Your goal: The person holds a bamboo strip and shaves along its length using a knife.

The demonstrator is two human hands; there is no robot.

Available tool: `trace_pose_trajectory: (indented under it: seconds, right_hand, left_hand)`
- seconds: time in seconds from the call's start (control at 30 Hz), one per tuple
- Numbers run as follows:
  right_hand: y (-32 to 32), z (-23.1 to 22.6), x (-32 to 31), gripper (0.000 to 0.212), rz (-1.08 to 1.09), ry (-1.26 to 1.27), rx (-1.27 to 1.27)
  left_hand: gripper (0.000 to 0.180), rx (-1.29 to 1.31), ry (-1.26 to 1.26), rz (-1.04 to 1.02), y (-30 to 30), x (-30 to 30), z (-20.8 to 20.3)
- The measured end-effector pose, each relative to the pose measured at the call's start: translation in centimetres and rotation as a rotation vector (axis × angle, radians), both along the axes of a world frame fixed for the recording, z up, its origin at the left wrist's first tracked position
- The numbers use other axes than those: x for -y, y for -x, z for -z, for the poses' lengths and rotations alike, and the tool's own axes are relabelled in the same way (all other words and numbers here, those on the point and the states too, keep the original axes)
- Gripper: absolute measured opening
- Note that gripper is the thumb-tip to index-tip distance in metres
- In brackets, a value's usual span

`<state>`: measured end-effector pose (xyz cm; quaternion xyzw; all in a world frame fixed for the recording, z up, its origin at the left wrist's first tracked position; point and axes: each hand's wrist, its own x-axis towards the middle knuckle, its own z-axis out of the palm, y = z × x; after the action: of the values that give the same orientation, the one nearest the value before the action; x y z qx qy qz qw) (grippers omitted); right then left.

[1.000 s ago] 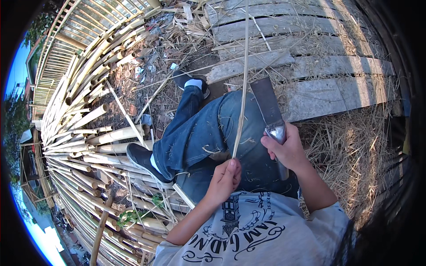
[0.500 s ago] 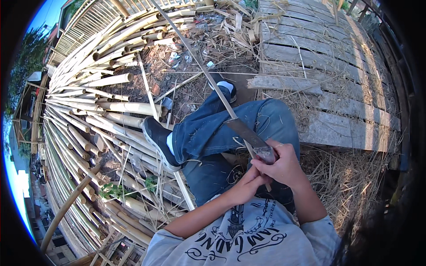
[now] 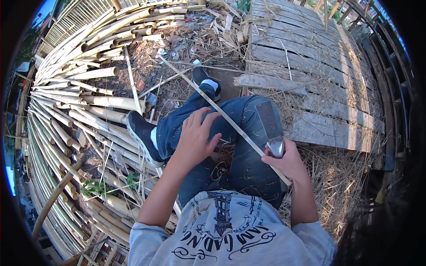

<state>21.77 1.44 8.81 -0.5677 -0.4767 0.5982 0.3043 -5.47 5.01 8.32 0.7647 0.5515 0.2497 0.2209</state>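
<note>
A long, thin bamboo strip [image 3: 237, 127] slants across my thighs, from the ground beyond my feet down to my right wrist. My right hand [image 3: 287, 162] is closed around the metal-sheathed handle of a broad, dark-bladed knife [image 3: 267, 119]. The blade points away from me over my right knee, apart from the strip. My right thumb lies against the strip's near part. Left of the strip, my left hand [image 3: 195, 137] is raised over my lap with fingers spread, holding nothing.
Stacked bamboo poles [image 3: 106, 103] fan out on the left. A weathered plank platform [image 3: 317, 99] stands at the right, with a loose broken board [image 3: 270, 83] on it. Shavings [image 3: 328, 181] lie below the platform. Cut strips and litter cover the ground by my shoes [image 3: 144, 135].
My left hand has come away from the right and moved forward and left, opening. The knife has swung off the strip to the right, and the strip has slid down toward me.
</note>
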Motion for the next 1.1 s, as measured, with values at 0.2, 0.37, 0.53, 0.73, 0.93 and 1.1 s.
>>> trace_pose_trajectory:
  seconds: [0.2,0.37,0.53,0.73,0.93,1.1]
  right_hand:
    - [-2.1,-0.2,1.1,0.034,0.029,0.108,-0.181]
    - [-5.5,0.5,1.3,0.037,0.11,0.19,-0.509]
    - [-8.1,1.7,-0.2,0.04,-0.007,0.152,-0.666]
    - [-8.8,4.0,-0.2,0.046,-0.11,0.208,-0.715]
    - [-9.1,5.5,-1.2,0.042,-0.053,0.311,-0.876]
    - [-9.7,6.3,-2.4,0.041,-0.062,0.355,-0.906]
  left_hand:
    - [0.041,-0.317,-0.177,0.43,-0.1,-5.6,1.4]
    - [0.035,-0.487,-0.038,0.617,-0.1,-6.2,1.1]
    - [0.027,-0.121,-0.315,0.536,-2.5,-6.2,1.2]
    - [0.034,-0.301,0.044,0.704,-1.5,-6.6,-0.2]
    - [0.038,-0.159,0.535,0.678,-2.3,-4.3,-0.4]
    - [0.036,-0.057,0.552,0.751,-2.4,-2.5,1.3]
